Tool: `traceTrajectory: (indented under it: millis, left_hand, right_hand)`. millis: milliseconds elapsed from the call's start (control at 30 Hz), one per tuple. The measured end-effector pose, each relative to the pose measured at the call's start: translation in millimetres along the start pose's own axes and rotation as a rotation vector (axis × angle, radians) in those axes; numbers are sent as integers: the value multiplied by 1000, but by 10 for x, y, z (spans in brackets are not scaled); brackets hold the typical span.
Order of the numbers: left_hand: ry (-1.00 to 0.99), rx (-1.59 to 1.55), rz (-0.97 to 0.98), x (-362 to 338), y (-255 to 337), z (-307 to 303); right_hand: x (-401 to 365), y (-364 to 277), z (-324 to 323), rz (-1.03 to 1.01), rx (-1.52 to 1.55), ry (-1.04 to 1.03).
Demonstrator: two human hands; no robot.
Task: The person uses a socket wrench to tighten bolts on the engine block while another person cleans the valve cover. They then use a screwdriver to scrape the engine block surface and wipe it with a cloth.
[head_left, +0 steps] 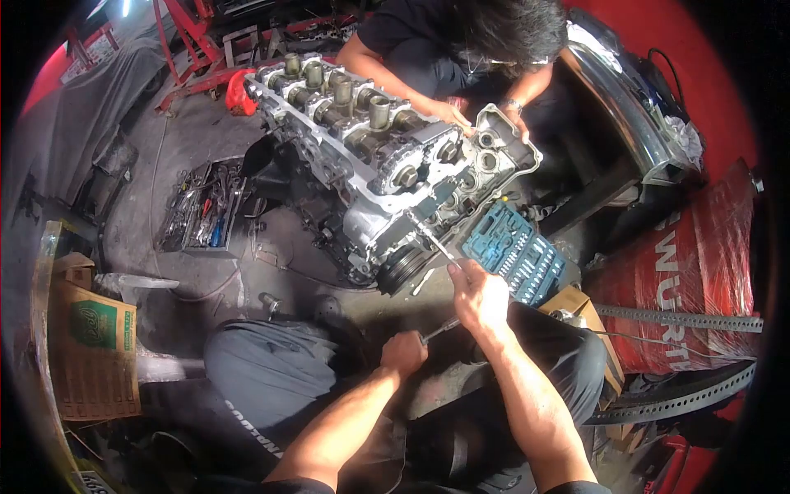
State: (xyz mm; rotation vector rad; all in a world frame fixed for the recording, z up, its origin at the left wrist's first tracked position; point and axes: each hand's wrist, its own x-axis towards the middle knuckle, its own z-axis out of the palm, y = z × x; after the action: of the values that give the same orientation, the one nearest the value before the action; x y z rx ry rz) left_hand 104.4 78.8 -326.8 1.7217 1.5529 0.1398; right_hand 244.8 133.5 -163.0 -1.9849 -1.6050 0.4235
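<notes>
My right hand (480, 295) is closed around a slim metal rod (440, 244), which looks like a socket extension and slants up to the front of the engine (362, 193). Lower and to the left, my left hand (403, 354) grips a metal bar (442, 331), perhaps a ratchet handle. Whether the bar joins the rod is hidden behind my right hand and wrist. The engine's top is uncovered, showing camshafts and a timing sprocket (405, 176). A black pulley (401, 267) sits low on its front.
Across from me, a co-worker's hands hold a metal cover (514, 152) beside the engine. A blue socket set case (514, 251) lies open on the right. To the left are a tool tray (233, 235) and a cardboard box (95, 350). Perforated metal strips (683, 319) lie at right.
</notes>
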Motion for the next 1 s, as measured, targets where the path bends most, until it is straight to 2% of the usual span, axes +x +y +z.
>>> traceTrajectory:
  millis: [133, 267, 333, 400, 500, 633, 767, 900, 1000]
  left_hand:
    - [-10, -247, 96, 252, -110, 158]
    - [-121, -411, 63, 431, -24, 196]
    - [-100, -363, 116, 361, -67, 276]
    - [-54, -309, 179, 311, -110, 320]
    - [-82, -377, 91, -24, -139, 274]
    - [-42, -336, 47, -248, -267, 73]
    - [-13, -213, 37, -242, -392, -99]
    - [57, -169, 6, -271, -356, -198]
    - [-27, -223, -49, -346, -301, -275]
  right_hand:
    - [-25, 99, 69, -101, -79, 49]
    - [-120, 151, 80, -170, -97, 101]
    - [-232, 224, 39, -98, -110, 15]
    - [-309, 192, 36, -116, -97, 4]
    - [-480, -17, -10, -87, -82, -87]
    - [-547, -126, 92, -106, 37, -58]
    - [-553, -188, 138, -143, 79, 7]
    - [-488, -250, 115, -78, 34, -65]
    - [-454, -296, 22, -44, 22, -92]
